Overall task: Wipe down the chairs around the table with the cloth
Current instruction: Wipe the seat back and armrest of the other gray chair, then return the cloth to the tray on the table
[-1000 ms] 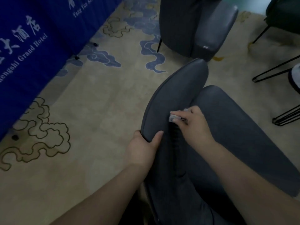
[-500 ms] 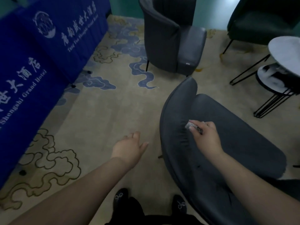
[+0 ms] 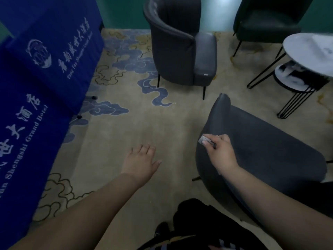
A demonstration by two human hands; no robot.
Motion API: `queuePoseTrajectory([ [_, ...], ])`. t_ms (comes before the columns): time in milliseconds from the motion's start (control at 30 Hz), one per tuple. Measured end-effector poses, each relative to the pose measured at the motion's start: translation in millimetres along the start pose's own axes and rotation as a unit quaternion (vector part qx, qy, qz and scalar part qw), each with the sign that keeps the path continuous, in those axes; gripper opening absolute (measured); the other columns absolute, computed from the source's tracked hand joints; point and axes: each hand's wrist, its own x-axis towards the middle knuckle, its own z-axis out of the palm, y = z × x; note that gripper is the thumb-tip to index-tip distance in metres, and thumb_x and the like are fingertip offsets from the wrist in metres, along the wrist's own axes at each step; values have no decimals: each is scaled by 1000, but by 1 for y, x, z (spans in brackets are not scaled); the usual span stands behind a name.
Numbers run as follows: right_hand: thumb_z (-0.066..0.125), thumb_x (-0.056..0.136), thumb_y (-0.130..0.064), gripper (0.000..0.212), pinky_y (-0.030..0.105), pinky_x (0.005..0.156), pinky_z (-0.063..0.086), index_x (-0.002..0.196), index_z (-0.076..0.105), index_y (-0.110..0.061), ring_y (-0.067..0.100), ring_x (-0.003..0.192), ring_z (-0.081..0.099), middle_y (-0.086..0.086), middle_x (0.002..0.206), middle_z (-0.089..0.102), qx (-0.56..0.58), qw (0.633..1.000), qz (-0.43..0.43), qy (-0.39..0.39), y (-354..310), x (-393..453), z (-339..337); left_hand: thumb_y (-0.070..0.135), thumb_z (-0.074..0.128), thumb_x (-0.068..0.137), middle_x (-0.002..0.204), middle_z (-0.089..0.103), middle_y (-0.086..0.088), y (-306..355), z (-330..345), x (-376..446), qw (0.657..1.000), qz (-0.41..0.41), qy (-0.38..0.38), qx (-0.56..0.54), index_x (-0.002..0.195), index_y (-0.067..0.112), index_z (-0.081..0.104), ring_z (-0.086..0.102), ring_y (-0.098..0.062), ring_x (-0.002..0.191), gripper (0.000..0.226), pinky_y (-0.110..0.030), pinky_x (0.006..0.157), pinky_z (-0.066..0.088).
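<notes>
Blue banner (image 3: 41, 73), 9 o'clock. Left hand (image 3: 141, 162), centre: fingers spread, holding nothing, above carpet (image 3: 126, 134). Right hand (image 3: 219, 152), 3 o'clock: pinches cloth (image 3: 204, 139) against near chair (image 3: 261, 152) backrest. Second chair (image 3: 178, 51), 12 o'clock.

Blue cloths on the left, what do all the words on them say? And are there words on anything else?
"Tang Yun Shengshi Grand Hotel": far blue cloth, small and blurry, so partly a guess.
"Shengshi Grand Hotel": near blue cloth, the start cut off.
White Chinese characters and a round logo: too blurred to read.
Small tag on the far grey chair: too small.
Nothing else readable.
</notes>
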Motion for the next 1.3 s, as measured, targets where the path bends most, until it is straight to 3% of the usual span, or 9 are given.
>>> queuePoseTrajectory([
  [67, 61, 92, -26, 24, 8, 83, 31, 114, 67, -25, 10, 91, 50, -3, 100, 41, -2, 1000, 6, 0, -5, 14, 9, 60, 26, 95, 153, 32, 2, -11, -3, 21, 1000, 7, -4, 2, 148, 25, 27, 29, -21, 139, 63, -40, 109, 23],
  [200, 62, 91, -26, 23, 17, 89, 34, 113, 68, -26, 13, 96, 51, -1, 102, 42, 12, 1000, 18, 18, -13, 61, 26, 58, 26, 96, 155, 29, 2, -27, -11, 77, 999, 37, -9, 18, 149, 25, 24, 25, -21, 142, 63, -41, 111, 20],
  [567, 63, 90, -26, 29, 14, 90, 33, 119, 64, -27, 11, 97, 49, 0, 105, 41, 10, 998, 61, 8, -31, 178, 54, 57, 26, 96, 153, 32, 1, -69, -51, 220, 998, 67, -3, 21, 148, 25, 27, 28, -20, 140, 62, -40, 112, 20],
  [1033, 64, 89, -23, 40, 16, 89, 34, 128, 60, -20, 13, 91, 49, 3, 104, 42, -8, 979, 144, 142, -88, 331, 68, 55, 23, 97, 158, 22, 0, -123, -136, 439, 965, 257, 28, 30, 151, 22, 19, 18, -22, 145, 64, -44, 117, 17],
  [1300, 65, 88, -19, 43, 13, 83, 33, 130, 57, -21, 10, 88, 48, 3, 101, 43, 5, 947, 213, 241, -79, 373, 36, 57, 28, 96, 155, 31, 2, -79, -174, 555, 940, 332, 49, 60, 148, 23, 30, 27, -20, 142, 62, -40, 112, 24],
])
